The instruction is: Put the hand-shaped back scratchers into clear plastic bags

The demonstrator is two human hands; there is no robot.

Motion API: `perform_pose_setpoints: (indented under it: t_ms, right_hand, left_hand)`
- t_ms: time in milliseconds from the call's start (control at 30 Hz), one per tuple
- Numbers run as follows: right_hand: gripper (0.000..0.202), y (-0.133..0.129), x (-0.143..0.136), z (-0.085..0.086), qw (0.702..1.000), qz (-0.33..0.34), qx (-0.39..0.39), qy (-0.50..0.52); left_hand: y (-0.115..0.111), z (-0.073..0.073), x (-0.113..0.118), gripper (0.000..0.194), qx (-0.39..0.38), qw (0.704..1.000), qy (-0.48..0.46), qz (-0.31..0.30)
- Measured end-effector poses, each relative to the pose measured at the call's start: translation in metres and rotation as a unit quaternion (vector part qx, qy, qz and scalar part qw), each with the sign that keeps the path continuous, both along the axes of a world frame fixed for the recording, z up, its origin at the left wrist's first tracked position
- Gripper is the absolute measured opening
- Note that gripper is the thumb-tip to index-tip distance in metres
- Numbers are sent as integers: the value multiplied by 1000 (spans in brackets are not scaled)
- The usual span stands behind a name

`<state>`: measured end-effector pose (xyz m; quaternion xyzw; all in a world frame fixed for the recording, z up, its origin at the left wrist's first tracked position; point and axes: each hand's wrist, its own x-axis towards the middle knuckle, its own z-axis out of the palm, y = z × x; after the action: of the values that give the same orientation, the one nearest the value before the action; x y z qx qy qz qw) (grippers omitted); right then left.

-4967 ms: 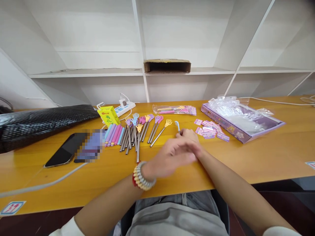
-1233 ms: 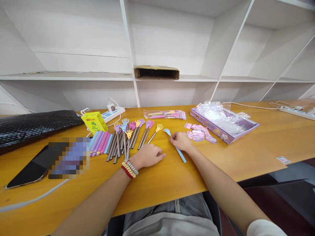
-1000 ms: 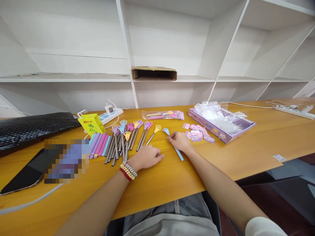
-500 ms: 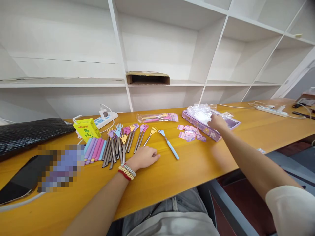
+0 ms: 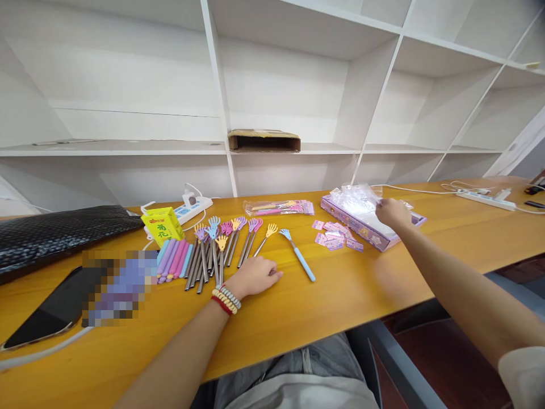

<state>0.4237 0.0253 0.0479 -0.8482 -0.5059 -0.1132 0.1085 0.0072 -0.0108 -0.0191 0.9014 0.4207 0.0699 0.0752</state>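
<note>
My right hand (image 5: 394,215) is over the purple cardboard tray (image 5: 361,227), its fingers pinching the edge of a clear plastic bag (image 5: 355,199) from the pile in it. My left hand (image 5: 253,276) lies on the table with its fingers curled in and nothing visible in them. To its right is a back scratcher (image 5: 303,261) with a blue claw and a light blue handle. Beyond my left hand lie several back scratchers (image 5: 213,247) with metal rods and coloured claws. Beside them are pink, purple and blue handle sleeves (image 5: 174,258). Small pink and purple cards (image 5: 334,234) are scattered before the tray.
Packaged back scratchers (image 5: 279,207) lie at the back near a yellow carton (image 5: 162,226) and a power strip (image 5: 193,210). At left are a phone (image 5: 55,307) and a black bag (image 5: 63,236). White shelves hold an open cardboard box (image 5: 264,142).
My right hand has drawn back slightly to the right, stretching a plastic bag from the pile. My left hand stays resting on the table. The view has shifted a little.
</note>
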Motion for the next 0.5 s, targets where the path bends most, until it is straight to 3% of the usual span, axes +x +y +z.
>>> perform_pose_setpoints:
  t_ms: [167,300,400,500]
  right_hand:
    - [54,-8,-100,20,986,152,59,-37]
    - [56,-22,-185,11,947,306,78,-64]
    - [55,-30,-230,-9,904,416,66,-70]
    - [47,-33,-252,-33,871,484,57,-61]
  left_hand:
    - [-4,5,0,40,-27,998,-57,14]
    - [-4,6,1,44,-71,979,-188,46]
    - [0,3,5,47,-135,925,-347,75]
    - [7,-1,8,41,-206,851,-467,124]
